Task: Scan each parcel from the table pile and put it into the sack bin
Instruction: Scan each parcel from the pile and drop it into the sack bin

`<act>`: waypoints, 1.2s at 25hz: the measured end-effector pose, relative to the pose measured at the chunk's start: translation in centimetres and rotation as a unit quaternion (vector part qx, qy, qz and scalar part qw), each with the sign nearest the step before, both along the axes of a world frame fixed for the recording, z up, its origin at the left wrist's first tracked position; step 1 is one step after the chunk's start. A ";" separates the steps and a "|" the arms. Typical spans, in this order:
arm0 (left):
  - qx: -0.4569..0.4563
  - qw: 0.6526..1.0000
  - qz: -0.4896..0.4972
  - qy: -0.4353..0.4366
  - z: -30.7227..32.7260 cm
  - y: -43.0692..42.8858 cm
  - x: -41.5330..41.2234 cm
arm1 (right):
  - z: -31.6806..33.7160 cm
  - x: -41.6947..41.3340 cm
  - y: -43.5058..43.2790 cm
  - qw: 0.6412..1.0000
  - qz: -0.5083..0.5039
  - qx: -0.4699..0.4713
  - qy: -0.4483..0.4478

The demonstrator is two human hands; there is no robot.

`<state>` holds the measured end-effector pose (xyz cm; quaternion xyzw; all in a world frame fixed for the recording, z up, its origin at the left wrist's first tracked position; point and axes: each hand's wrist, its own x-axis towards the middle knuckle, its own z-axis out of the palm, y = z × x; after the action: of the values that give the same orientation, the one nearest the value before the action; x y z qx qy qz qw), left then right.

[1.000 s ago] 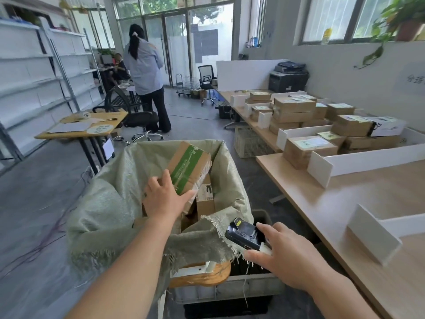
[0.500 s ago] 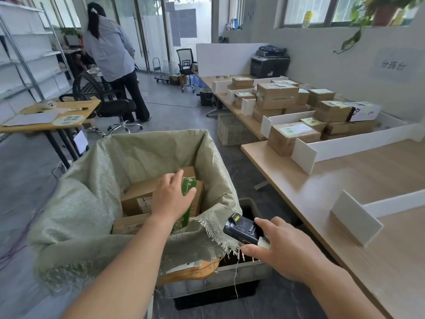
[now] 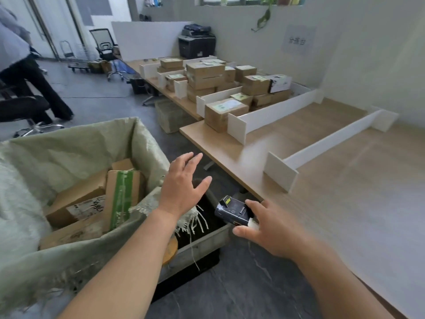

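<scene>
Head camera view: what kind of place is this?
Probably a parcel sorting room: labelled parcels piled on a partitioned table, a sack bin holding boxes, a scanner in the right hand.

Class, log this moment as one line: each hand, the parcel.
green-taped cardboard parcel: inside pale green woven sack | left hand: open, empty, at sack's edge | right hand: grips black handheld scanner

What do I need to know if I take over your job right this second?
Left hand: open and empty, by the edge of the sack bin.
Right hand: holds the scanner.
Done: the green-taped parcel lies in the sack bin with other boxes.
Left: the parcel pile on the table, each one to scan and drop in.
</scene>
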<state>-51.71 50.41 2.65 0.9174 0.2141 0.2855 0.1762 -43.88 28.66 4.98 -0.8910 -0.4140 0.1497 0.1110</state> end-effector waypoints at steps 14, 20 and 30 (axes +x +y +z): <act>-0.011 0.967 -0.244 0.078 -0.9 -32.3 7.9 | 0.9 -1.7 -32.9 0.967 -0.242 0.003 -0.075; -0.002 0.930 -0.355 0.090 -2.9 -48.6 9.6 | 0.5 -4.5 -47.0 0.931 -0.358 0.005 -0.068; 0.010 0.854 -0.510 0.105 -3.9 -67.3 10.0 | -0.5 -9.8 -62.2 0.861 -0.506 0.005 -0.046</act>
<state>-41.68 -16.86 -1.27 0.9239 -0.2696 0.0599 0.2649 -53.71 -33.55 4.46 -0.9832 0.0888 0.0295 0.1570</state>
